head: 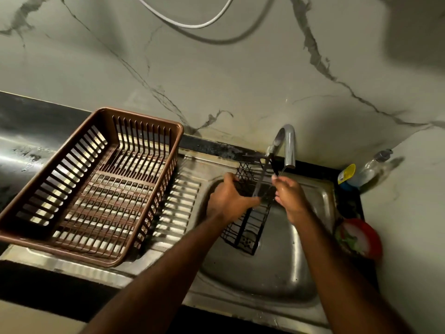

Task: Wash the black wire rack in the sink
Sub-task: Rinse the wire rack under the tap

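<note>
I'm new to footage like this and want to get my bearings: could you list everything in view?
sink: one, steel, centre right
tap: one, chrome, behind the sink
black wire rack: one, black, tilted in the sink below the tap
basket: one, brown plastic, on the drainboard left of the sink
cable: one, white, hanging on the wall
bottle: one, clear, right rear corner
container: one, yellow and blue, beside the bottle
round item: one, red and white, blurred, right of the sink
left hand: grips the rack's left side
right hand: at the rack's right side, grip unclear
</note>
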Motion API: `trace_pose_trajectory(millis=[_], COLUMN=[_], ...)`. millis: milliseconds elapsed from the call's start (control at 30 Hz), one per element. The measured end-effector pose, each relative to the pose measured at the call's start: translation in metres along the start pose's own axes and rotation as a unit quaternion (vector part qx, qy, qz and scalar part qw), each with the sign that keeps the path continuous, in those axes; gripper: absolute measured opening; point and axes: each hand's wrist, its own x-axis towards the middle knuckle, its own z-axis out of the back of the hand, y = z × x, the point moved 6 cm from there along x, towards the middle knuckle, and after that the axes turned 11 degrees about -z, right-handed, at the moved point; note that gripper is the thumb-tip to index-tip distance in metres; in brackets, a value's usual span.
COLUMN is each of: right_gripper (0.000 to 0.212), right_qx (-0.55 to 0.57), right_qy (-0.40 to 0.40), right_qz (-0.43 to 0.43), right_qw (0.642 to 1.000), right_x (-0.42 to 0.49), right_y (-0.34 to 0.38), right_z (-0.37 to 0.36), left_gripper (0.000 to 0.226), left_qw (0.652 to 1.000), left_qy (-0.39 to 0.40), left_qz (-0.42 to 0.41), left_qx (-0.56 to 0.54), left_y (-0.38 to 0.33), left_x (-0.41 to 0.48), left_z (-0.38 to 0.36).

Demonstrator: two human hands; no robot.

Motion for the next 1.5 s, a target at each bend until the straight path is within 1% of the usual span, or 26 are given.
trace_pose_trajectory(millis=[33,100,167,200,233,333,433,467,533,600,700,767,867,933,1033,1133,1200,1300,1333,1400,1433,1500], right_gripper=[0.045,0.035,0.042,0.047,0.048,0.038,0.033,0.033,0.033,0.033,0.036,0.035,0.032,0.030,0.025,0.024,0.028,0.028,0.028,0.028,0.029,0.031], right_qx=[0.025,0.104,0.199,0.236,0.257,0.288,0.308,0.309,0.324,0.357,0.371,0.371,0.381,0.389,0.389,0.379,0.375,0.372,0.372,0.373,0.371,0.371], right_qy=[-0.012,0.023,0.071,0.081,0.081,0.077,0.043,0.034,0.008,-0.024,-0.040,-0.052,-0.079,-0.097,-0.120,-0.129,-0.137,-0.143,-0.143,-0.145,-0.147,-0.155], right_qz=[-0.003,-0.033,-0.067,-0.074,-0.077,-0.115,-0.155,-0.163,-0.173,-0.180,-0.185,-0.190,-0.205,-0.210,-0.213,-0.220,-0.220,-0.221,-0.220,-0.218,-0.216,-0.216], right_qw=[1.000,0.994,0.975,0.966,0.960,0.948,0.938,0.936,0.930,0.916,0.909,0.908,0.898,0.892,0.888,0.890,0.890,0.890,0.890,0.890,0.891,0.890], right_x=[-0.005,-0.019,-0.030,-0.033,-0.035,-0.043,-0.044,-0.045,-0.045,-0.045,-0.046,-0.048,-0.049,-0.047,-0.045,-0.047,-0.048,-0.049,-0.048,-0.048,-0.049,-0.049], right_y=[-0.001,0.000,-0.003,-0.003,-0.003,-0.001,-0.006,-0.007,-0.013,-0.019,-0.025,-0.025,-0.027,-0.030,-0.033,-0.034,-0.036,-0.040,-0.040,-0.038,-0.037,-0.035], right_z=[-0.001,-0.008,-0.013,-0.014,-0.014,-0.014,-0.006,-0.003,0.006,0.013,0.017,0.021,0.030,0.036,0.043,0.048,0.052,0.056,0.057,0.058,0.059,0.061], left_gripper=[0.084,0.083,0.084,0.084,0.083,0.081,0.089,0.089,0.076,0.064,0.059,0.054,0.055,0.058,0.056,0.054,0.058,0.065,0.069,0.071,0.070,0.075], left_qw=[0.999,0.996,0.994,0.993,0.991,0.985,0.976,0.974,0.973,0.971,0.960,0.952,0.940,0.936,0.931,0.937,0.947,0.963,0.970,0.977,0.978,0.976], left_qy=[0.006,0.026,0.044,0.055,0.064,0.093,0.127,0.146,0.174,0.193,0.229,0.258,0.300,0.309,0.318,0.294,0.269,0.230,0.217,0.212,0.209,0.210], left_qz=[-0.012,-0.032,-0.039,-0.039,-0.043,-0.059,-0.092,-0.100,-0.118,-0.134,-0.163,-0.157,-0.126,-0.140,-0.167,-0.183,-0.171,-0.095,-0.065,-0.013,-0.010,-0.054], left_qx=[0.032,0.075,0.096,0.101,0.108,0.134,0.153,0.141,0.093,0.055,-0.007,-0.051,-0.099,-0.095,-0.065,-0.041,-0.041,-0.098,-0.090,-0.030,-0.011,0.034], left_y=[-0.005,-0.011,-0.016,-0.019,-0.021,-0.025,-0.022,-0.021,-0.024,-0.028,-0.046,-0.058,-0.061,-0.059,-0.052,-0.048,-0.044,-0.038,-0.033,-0.028,-0.030,-0.040], left_x=[-0.002,-0.002,-0.002,-0.002,-0.002,0.000,0.007,0.010,0.017,0.028,0.041,0.046,0.060,0.069,0.080,0.089,0.094,0.101,0.105,0.108,0.108,0.107], left_z=[-0.005,-0.017,-0.025,-0.027,-0.029,-0.037,-0.041,-0.042,-0.043,-0.046,-0.056,-0.062,-0.080,-0.091,-0.105,-0.107,-0.104,-0.103,-0.104,-0.105,-0.106,-0.106])
